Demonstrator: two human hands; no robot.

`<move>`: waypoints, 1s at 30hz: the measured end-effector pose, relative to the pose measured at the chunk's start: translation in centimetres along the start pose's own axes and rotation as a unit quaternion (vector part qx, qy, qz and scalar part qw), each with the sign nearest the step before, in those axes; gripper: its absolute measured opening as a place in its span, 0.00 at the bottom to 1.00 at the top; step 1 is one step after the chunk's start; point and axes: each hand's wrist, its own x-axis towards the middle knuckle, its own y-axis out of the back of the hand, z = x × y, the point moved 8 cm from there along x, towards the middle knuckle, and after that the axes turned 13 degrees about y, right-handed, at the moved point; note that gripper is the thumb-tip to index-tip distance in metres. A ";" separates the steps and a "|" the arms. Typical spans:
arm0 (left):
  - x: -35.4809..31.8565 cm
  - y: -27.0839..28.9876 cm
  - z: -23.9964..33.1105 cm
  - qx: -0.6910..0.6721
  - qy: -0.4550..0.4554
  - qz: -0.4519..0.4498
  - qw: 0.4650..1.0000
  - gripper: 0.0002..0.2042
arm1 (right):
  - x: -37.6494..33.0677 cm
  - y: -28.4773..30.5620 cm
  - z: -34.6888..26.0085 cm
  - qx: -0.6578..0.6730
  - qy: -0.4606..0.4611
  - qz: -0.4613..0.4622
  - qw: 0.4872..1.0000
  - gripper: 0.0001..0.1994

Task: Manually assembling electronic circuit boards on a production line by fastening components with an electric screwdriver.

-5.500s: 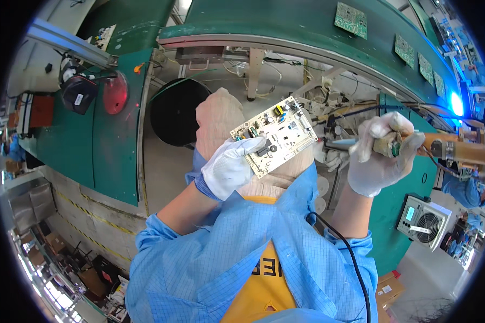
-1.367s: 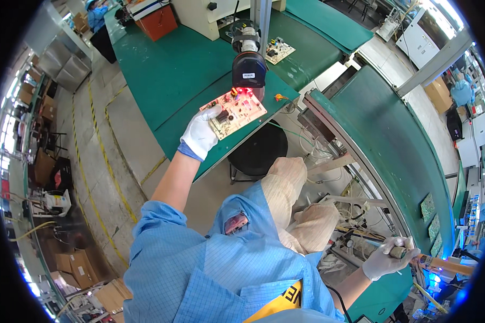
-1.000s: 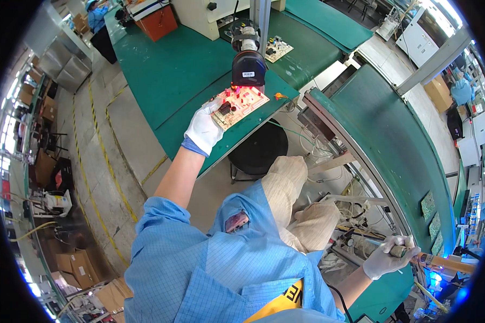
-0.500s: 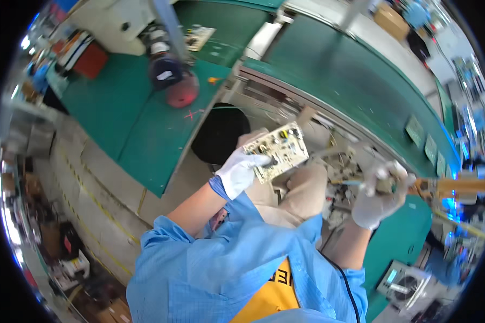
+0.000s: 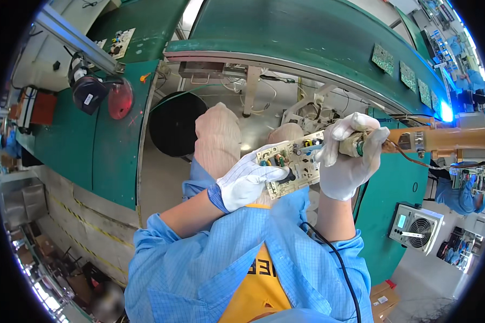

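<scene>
Here, a gloved left hand [image 5: 249,182] clasps a pale circuit board [image 5: 289,168] above the lap, off the green counter [image 5: 113,145], while the right hand [image 5: 349,159] grips a soldering tool [image 5: 361,144] at the board's edge. The rework step looks underway; next likely calls for a steady tip on one joint.

We see bright, even overhead light; blue glare at upper right; fisheye bends edges; lower-left rim blurred, dark.
</scene>
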 end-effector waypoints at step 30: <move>-1.7 1.3 -0.1 -0.007 -0.008 0.035 0.999 0.20 | 0.4 1.4 -1.1 -0.276 0.150 0.014 0.949 0.22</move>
